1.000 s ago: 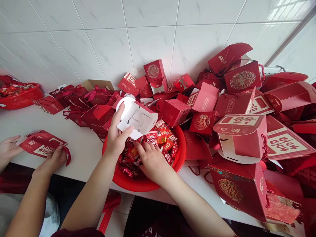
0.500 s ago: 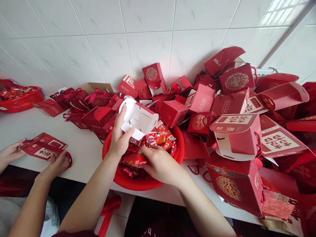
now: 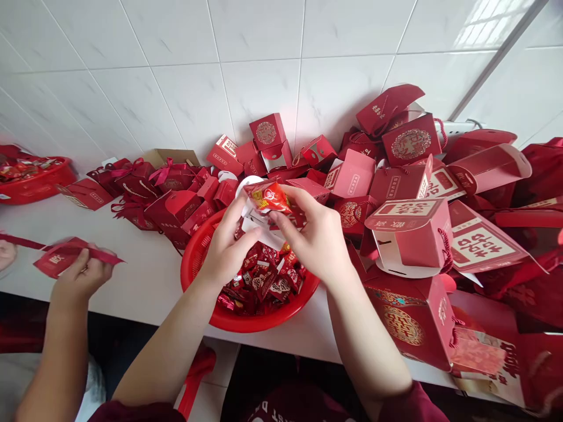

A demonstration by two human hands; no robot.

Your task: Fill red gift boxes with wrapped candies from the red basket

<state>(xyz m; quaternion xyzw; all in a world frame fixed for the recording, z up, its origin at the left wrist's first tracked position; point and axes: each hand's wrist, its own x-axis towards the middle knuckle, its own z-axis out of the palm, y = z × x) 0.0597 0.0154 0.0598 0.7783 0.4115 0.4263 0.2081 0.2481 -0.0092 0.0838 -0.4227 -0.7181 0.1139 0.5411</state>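
Note:
My left hand [image 3: 229, 249] is closed on the side of an open gift box [image 3: 264, 232], white inside and red outside, held above the basket. In my right hand [image 3: 314, 231] are red and orange candy packets [image 3: 271, 197], pinched between thumb and fingers at the mouth of the box. The packets and fingers hide much of the box's inside. Below sits a round red plastic basket [image 3: 193, 269] holding many wrapped candies [image 3: 264, 278], mostly dark red with white lettering.
Folded red gift boxes [image 3: 404, 325] are heaped along the right and back. Ribbon-tied boxes [image 3: 171, 176] stand back left, and another candy basket [image 3: 39, 184] at far left. On the left, a co-worker's hands [image 3: 85, 272] hold a red box [image 3: 59, 258] and ribbon.
My right hand has risen from the basket with candy packets and moved to the box's opening. My left hand and the box shifted slightly right. The co-worker's left hand pulled the ribbon leftward.

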